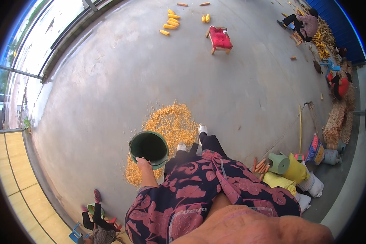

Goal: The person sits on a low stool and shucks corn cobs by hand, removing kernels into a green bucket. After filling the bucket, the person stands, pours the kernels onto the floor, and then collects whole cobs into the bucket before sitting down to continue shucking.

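My left hand [144, 162] grips the near rim of a green plastic bucket [136, 147] at my left side. The bucket's mouth faces up towards me, and its dark inside shows no contents that I can make out. Loose yellow corn kernels [172, 120] lie spread on the concrete floor around and beyond the bucket, up to my white shoes [202, 128]. My right hand is out of view. On that side I see only my dark, pink-flowered garment [247, 193].
Ahead stands a wooden stool [220, 39] with a red cushion, near several corn cobs [173, 21]. At right are yellow sacks [295, 170], a green stool [278, 163] and bare cobs [262, 166]. People sit at right by a corn pile [321, 45]; another person [100, 227] sits lower left.
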